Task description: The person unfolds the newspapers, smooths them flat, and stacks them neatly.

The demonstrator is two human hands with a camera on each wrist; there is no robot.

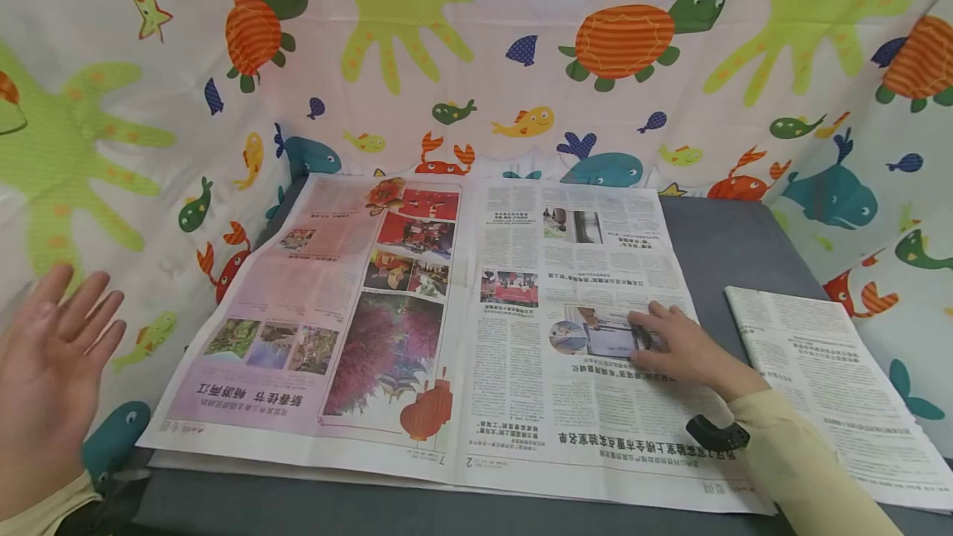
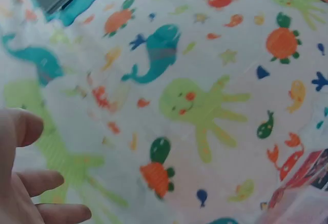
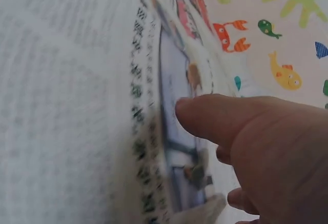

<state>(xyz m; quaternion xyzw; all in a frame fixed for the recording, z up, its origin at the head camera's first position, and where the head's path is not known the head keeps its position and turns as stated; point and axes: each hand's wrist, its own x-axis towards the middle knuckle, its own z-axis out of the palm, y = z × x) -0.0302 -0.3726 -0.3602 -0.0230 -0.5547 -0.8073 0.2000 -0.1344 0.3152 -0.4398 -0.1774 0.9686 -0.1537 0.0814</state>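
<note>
An open newspaper [image 1: 506,404] lies spread over the grey surface, its print upside down from where I look. Its left page carries colour photos and a red lantern picture; the right page is mostly text. My right hand [image 1: 673,346] rests on the right page by a photo of a screen, and the right wrist view shows its thumb [image 3: 205,114] over that photo. My left hand [image 1: 55,370] is raised left of the newspaper, fingers spread, holding nothing. In the left wrist view the fingers [image 2: 43,183] of that hand show against the patterned cloth.
A folded newspaper [image 1: 826,379] lies at the right on the grey surface [image 1: 715,246]. White cloth [image 1: 506,81] printed with sea animals hangs behind and along both sides. A dark band [image 1: 716,434] is on the right wrist.
</note>
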